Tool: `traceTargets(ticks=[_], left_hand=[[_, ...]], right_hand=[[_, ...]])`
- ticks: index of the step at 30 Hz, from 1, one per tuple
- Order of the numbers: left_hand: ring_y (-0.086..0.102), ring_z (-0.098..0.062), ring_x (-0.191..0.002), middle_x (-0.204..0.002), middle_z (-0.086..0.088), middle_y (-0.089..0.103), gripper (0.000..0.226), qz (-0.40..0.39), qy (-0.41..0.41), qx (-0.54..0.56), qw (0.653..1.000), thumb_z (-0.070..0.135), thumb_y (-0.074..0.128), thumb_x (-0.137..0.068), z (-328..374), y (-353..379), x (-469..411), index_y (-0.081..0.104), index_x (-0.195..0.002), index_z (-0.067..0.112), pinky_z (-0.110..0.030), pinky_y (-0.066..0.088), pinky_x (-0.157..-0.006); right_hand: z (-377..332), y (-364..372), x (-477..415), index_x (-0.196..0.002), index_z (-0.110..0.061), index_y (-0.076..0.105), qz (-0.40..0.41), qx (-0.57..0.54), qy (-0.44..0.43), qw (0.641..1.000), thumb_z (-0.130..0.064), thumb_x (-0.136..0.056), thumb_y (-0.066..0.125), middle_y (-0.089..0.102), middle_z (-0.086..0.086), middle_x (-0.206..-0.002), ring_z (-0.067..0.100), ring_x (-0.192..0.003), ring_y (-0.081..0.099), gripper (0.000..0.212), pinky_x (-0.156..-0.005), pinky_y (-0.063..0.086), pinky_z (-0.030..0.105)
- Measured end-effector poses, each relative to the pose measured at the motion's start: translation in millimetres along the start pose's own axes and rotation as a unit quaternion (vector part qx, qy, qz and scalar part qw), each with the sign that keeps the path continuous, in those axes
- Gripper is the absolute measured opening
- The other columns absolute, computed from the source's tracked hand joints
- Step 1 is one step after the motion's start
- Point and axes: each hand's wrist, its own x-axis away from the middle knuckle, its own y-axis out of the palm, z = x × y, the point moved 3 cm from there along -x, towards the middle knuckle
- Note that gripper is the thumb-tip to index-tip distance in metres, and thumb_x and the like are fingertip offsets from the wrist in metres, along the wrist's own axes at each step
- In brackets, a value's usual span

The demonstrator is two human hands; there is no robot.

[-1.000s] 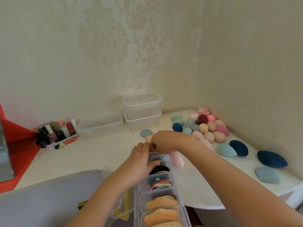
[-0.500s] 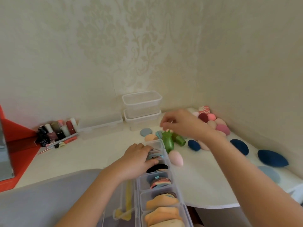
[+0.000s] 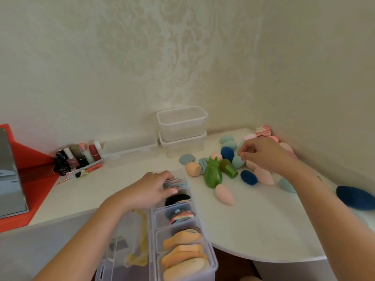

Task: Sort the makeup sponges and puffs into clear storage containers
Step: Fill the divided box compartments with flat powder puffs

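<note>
— Where is this?
— A white table [image 3: 253, 230] set into a corner of pale patterned wall [image 3: 142, 57]. A red tray [image 3: 30, 179] sits at the left edge, with small bottles [image 3: 79, 157] standing next to it.

— And the containers?
— Two clear tubs [image 3: 182, 126] are stacked at the back, with a low box [image 3: 129, 149] just left of them. Nearest the person lies a long organiser [image 3: 199, 222], its near end running past the table's front edge. The near compartments hold orange puffs [image 3: 182, 240] on edge. Then come striped puffs [image 3: 182, 217], a black puff [image 3: 177, 198], and pale puffs [image 3: 176, 183] at the far end.

— The hands?
— The left hand [image 3: 150, 189] rests over that far compartment. Its fingers are bent down onto the pale puffs and the thumb lies across them. The fingertips are hidden, so I can't tell whether it grips anything.

— The right?
— The right hand [image 3: 261, 155] is out over the loose sponges at the back right, fingers curled. Thumb and forefinger are drawn close together at the top of a teal sponge [image 3: 237, 163]. I can't tell whether they have hold of it.

— What's around that?
— A green holder [image 3: 213, 175] stands upright, and a green cup [image 3: 230, 170] lies on its side touching it. A pink sponge [image 3: 224, 194] lies just in front of the holder, beside the organiser. A blue sponge [image 3: 248, 177] lies between the cup and the right forearm. A peach sponge [image 3: 193, 168] and a grey puff [image 3: 186, 159] lie left of the holder. More sponges crowd the corner behind the hand, and a large dark one [image 3: 355, 197], blurred, lies at the right edge.
</note>
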Motion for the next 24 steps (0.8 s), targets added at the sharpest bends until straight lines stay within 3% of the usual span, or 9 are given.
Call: traceTargets(ticks=[5, 10, 15, 19, 24], left_hand=[[0.038, -0.015, -0.117, -0.120, 0.008, 0.055, 0.034, -0.011, -0.003, 0.028, 1.000, 0.048, 0.049, -0.092, -8.2, 1.5, -4.8, 0.047, -0.121, 0.030, -0.038, 0.035, -0.102], [0.021, -0.020, -0.135, -0.131, 0.008, 0.047, 0.045, -0.008, -0.015, 0.064, 0.998, 0.050, 0.050, -0.091, -12.5, 7.2, -8.9, 0.040, -0.133, 0.036, -0.041, 0.019, -0.115], [0.027, -0.009, -0.127, -0.131, 0.010, 0.047, 0.042, 0.016, 0.028, 0.051, 0.998, 0.039, 0.049, -0.095, 0.1, 5.7, -13.9, 0.041, -0.134, 0.027, -0.029, 0.002, -0.115], [0.028, -0.006, -0.126, -0.134, 0.009, 0.047, 0.042, 0.022, 0.034, 0.048, 0.998, 0.042, 0.048, -0.094, -0.4, 6.9, -15.8, 0.041, -0.133, 0.029, -0.028, 0.000, -0.115], [0.030, -0.005, -0.130, -0.134, 0.011, 0.047, 0.041, 0.031, 0.040, 0.033, 0.998, 0.046, 0.047, -0.094, -3.9, 8.7, -17.5, 0.041, -0.132, 0.033, -0.029, -0.002, -0.115]], right_hand=[[-8.1, 10.4, -12.2, -0.089, -0.022, 0.066, -0.009, -0.018, -0.018, 1.000, -0.013, -0.090, 0.058, 0.062, -0.009, -0.086, 0.008, -0.083, 0.057, 0.012, -0.064, 0.041, 0.011], [-15.0, 25.3, -29.3, -0.097, -0.020, 0.069, -0.016, 0.015, -0.054, 0.998, -0.008, -0.092, 0.050, 0.066, -0.006, -0.096, 0.009, -0.086, 0.058, 0.023, -0.071, 0.043, 0.014], [-35.0, 35.7, -53.3, -0.107, -0.030, 0.066, -0.142, -0.049, -0.120, 0.981, -0.016, -0.090, 0.060, 0.061, -0.021, -0.100, -0.002, -0.089, 0.057, 0.023, -0.077, 0.041, 0.011], [-41.8, 51.3, -77.4, -0.104, -0.028, 0.062, -0.202, -0.016, -0.094, 0.975, -0.022, -0.085, 0.067, 0.063, -0.010, -0.106, 0.011, -0.099, 0.061, 0.021, -0.081, 0.049, 0.022], [-45.9, 71.5, -85.8, -0.100, -0.024, 0.064, -0.249, 0.008, -0.099, 0.963, -0.029, -0.080, 0.073, 0.066, -0.005, -0.099, 0.006, -0.076, 0.059, 0.022, -0.067, 0.048, 0.020]])
